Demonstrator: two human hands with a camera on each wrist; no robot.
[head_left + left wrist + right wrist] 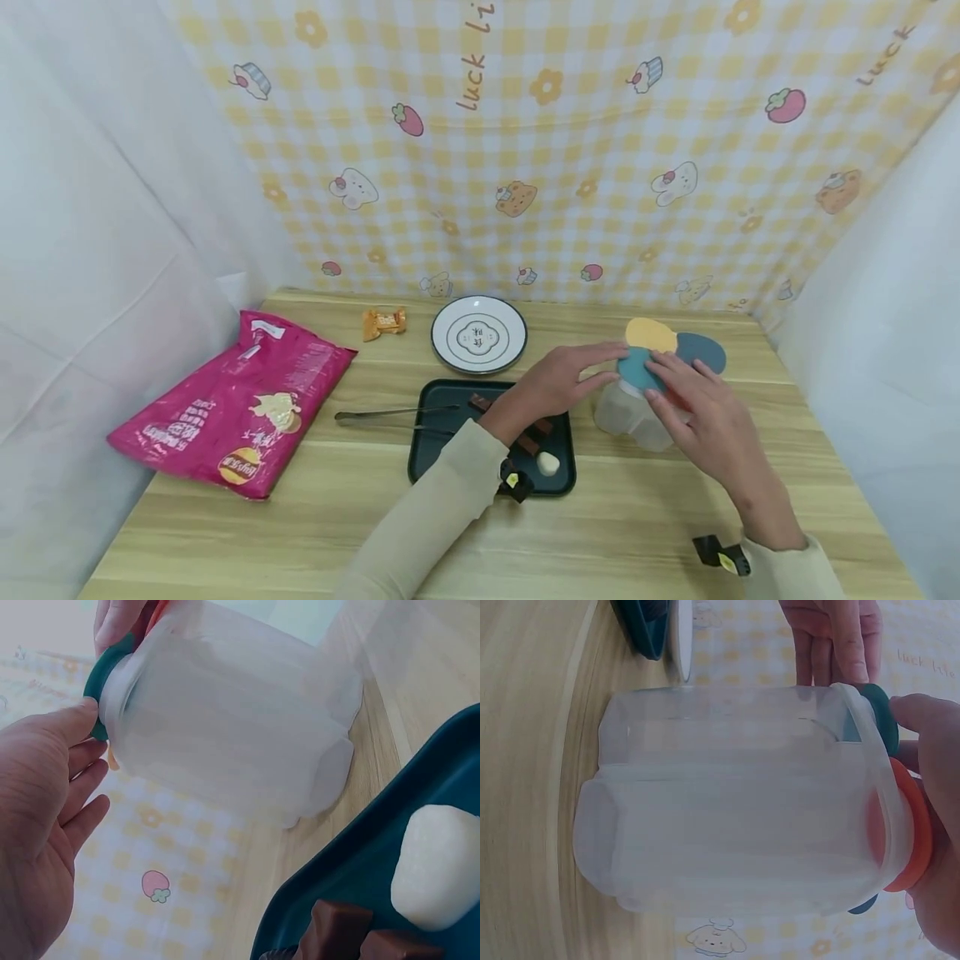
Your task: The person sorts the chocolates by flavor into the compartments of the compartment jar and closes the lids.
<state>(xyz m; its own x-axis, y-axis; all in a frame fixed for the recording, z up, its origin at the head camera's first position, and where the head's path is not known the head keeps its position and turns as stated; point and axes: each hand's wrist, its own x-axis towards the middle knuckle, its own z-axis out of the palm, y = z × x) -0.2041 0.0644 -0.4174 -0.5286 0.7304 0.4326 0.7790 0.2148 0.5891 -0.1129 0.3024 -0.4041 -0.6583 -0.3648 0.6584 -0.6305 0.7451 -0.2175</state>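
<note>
A translucent plastic container (742,802) with several rounded compartments stands on the table at the right. Its lids show as a teal lid (640,369), a yellow lid (651,335), a dark blue lid (702,352) and an orange-red lid (913,825). My left hand (558,379) reaches across, thumb and forefinger touching the teal lid's left edge, the other fingers loose. My right hand (708,421) rests over the lids from the right, its fingertips on the teal lid and its palm partly hiding the orange-red one.
Left of the container lies a dark tray (495,490) with chocolate pieces (528,444), a white piece (548,463) and metal tongs (375,414). Behind it sit a white plate (478,360) and an orange-wrapped candy (384,323). A magenta chip bag (232,408) lies at the left.
</note>
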